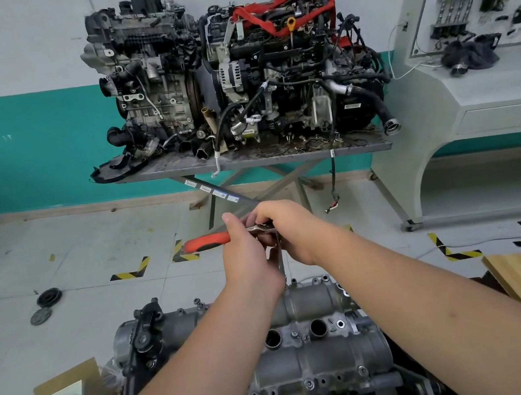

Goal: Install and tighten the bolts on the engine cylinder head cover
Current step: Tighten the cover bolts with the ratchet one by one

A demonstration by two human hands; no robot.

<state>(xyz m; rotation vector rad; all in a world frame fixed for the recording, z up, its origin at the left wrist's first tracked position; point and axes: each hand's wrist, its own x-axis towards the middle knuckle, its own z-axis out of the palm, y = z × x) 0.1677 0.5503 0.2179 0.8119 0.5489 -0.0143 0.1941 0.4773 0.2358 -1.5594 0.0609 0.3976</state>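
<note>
Nearest me sits the cylinder head cover. Above its far edge, my left hand grips the ratchet's red handle, while my right hand wraps around the ratchet head, its extension pointing down.

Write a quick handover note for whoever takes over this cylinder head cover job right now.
Left hand grips the red-and-black-handled ratchet wrench. Right hand holds its head end, above a slim metal extension bar reaching down to the far edge of the grey metal cylinder head cover. Several bolts already sit along the near edge; whether they are tight cannot be told. Left: finish this far bolt, then check the rest.
</note>
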